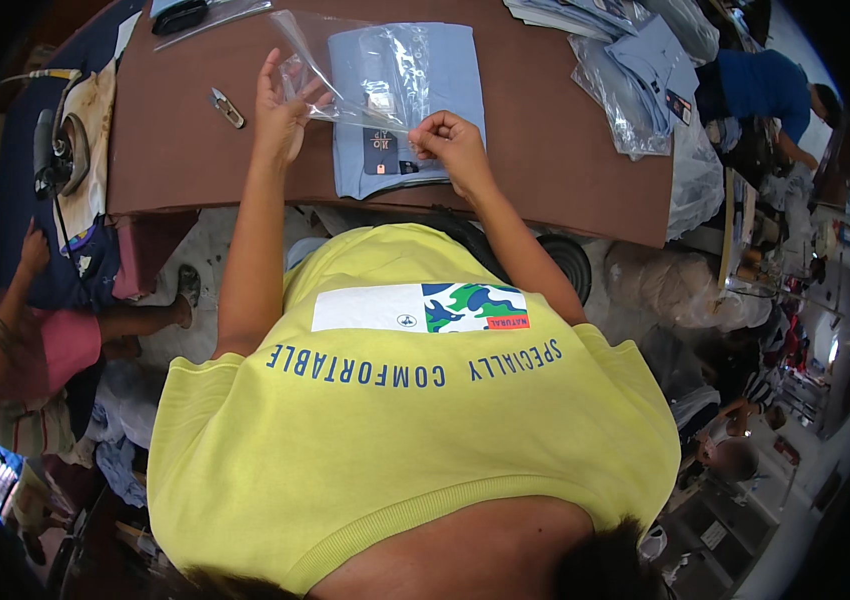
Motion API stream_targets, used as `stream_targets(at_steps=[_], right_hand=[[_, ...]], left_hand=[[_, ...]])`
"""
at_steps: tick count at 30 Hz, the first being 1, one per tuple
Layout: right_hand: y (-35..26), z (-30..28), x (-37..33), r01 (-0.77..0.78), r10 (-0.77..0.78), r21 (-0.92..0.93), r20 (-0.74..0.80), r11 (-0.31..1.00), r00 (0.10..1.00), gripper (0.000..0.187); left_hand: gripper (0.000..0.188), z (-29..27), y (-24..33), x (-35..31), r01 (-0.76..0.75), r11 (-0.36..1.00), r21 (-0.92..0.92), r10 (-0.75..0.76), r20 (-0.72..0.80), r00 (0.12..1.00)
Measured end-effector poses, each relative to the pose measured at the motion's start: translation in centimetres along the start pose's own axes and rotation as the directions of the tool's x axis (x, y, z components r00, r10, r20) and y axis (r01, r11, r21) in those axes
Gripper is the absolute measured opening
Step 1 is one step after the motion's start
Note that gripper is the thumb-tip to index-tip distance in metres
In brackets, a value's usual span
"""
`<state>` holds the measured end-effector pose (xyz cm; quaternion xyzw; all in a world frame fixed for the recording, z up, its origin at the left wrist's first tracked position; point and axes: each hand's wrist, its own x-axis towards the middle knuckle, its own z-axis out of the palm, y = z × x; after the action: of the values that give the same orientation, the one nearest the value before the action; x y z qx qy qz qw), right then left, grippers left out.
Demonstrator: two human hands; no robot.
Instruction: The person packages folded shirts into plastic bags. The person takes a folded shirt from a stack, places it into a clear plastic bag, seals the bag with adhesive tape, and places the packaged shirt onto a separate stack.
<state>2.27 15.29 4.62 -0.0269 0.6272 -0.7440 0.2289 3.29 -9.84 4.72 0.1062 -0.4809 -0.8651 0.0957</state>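
A clear plastic bag [303, 48] is stretched between my hands above a folded light-blue garment [457, 75]. My right hand [453, 150] pinches the lower edge of the bag, over the garment's right part. At the bag's left side, my left hand [283, 115] has its fingers spread, some of them seen through the clear film. Whether that hand is inside the bag or behind it, I cannot tell. The garment lies flat on the brown table, with a dark tag [380, 153] near its lower edge, partly under the film.
Small thread snips [228, 107] lie on the brown table [565, 190], left of my left hand. An iron [70, 155] stands on a board at the far left, near another person's hand [35, 248]. Bagged garments [635, 85] lie at the right. A person in blue [765, 95] bends beyond them.
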Motion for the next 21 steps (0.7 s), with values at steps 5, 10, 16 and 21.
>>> stream_targets(at_steps=[5, 10, 16, 21], right_hand=[[-0.9, -0.7, 0.7, -0.171, 0.192, 0.148, -0.139, 0.974, 0.972, 0.011], [-2.1, -1.3, 1.1, -0.081, 0.108, 0.111, -0.27, 0.991, 0.957, 0.011], [-1.5, -1.9, 1.5, 0.085, -0.077, 0.009, -0.347, 0.996, 0.935, 0.016], [-1.4, -5.6, 1.9, 0.071, -0.08, -0.038, -0.399, 0.997, 0.914, 0.019]], left_hand=[[0.088, 0.5, 0.8, -1.1, -0.033, 0.998, -0.054, 0.039, 0.108, 0.993], [0.096, 0.7, 0.1, -3.3, -0.04, 0.996, -0.074, 0.047, 0.104, 0.993], [0.104, 0.9, -0.8, -4.4, -0.029, 0.989, -0.146, 0.039, 0.06, 0.997], [0.104, 0.4, 0.5, -4.6, -0.053, 0.988, -0.144, 0.057, 0.025, 0.998]])
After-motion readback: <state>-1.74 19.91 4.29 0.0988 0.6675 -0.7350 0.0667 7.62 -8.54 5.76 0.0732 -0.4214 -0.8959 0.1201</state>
